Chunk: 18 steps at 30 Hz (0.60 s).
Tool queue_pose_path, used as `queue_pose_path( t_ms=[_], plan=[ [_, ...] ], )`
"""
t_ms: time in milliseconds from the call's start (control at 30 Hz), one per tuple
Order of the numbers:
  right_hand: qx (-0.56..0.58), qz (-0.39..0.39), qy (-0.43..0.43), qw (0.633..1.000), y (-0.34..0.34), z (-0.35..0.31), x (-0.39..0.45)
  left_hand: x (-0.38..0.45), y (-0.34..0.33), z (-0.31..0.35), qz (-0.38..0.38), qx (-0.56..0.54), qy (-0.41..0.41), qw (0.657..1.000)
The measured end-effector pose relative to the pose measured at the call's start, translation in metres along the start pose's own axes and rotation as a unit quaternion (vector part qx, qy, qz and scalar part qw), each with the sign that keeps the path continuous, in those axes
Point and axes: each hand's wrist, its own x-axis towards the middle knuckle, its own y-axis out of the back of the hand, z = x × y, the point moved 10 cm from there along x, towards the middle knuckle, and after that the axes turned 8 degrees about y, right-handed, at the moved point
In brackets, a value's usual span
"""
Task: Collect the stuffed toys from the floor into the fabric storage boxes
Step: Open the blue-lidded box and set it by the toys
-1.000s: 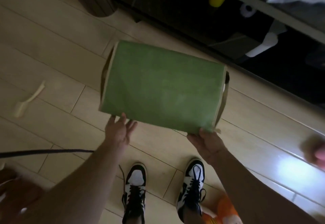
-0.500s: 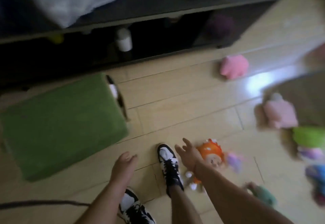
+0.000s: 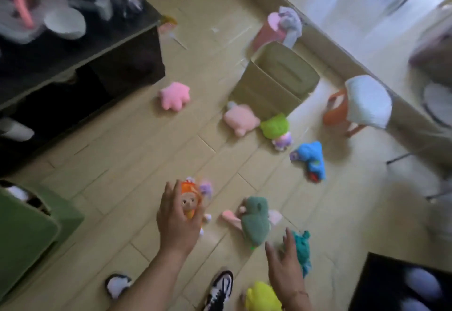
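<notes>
Pale wood plank floor [image 3: 137,164], littered with plushies: pink star [image 3: 174,96], pink blob [image 3: 241,118], lime green one [image 3: 275,126], blue one [image 3: 311,158], dark green one [image 3: 255,222]. Also a green fabric box [image 3: 27,237] far left, an olive box [image 3: 276,83] further back, and an orange stool [image 3: 336,112].

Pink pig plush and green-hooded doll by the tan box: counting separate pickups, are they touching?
Cannot tell. In the head view the pink pig plush and green-hooded doll meet edge to edge, but blur hides any gap.

You have bare pale wooden floor [image 3: 137,164] between the green fabric storage box [image 3: 27,232] and the scattered plush toys; the dark low cabinet [image 3: 80,66] blocks the left.
</notes>
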Motion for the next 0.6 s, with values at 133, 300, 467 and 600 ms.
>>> queue_pose_path(
  t_ms=[133,300,467,600],
  plan=[
    [0.001,0.004,0.006,1.000,0.064,0.024,-0.011,-0.035,-0.054,0.051,-0.057,0.092,-0.023,0.994],
    [-0.029,-0.062,0.030,0.997,0.105,0.017,0.010,-0.062,-0.102,0.091,-0.119,0.156,0.003,0.981],
    [-0.037,-0.084,0.020,0.996,0.135,-0.015,0.066,-0.046,-0.110,0.126,-0.124,0.113,0.054,0.984],
    [-0.046,-0.092,0.010,0.995,0.156,-0.045,0.118,-0.007,-0.115,0.167,-0.102,0.053,0.076,0.990]
  ],
)
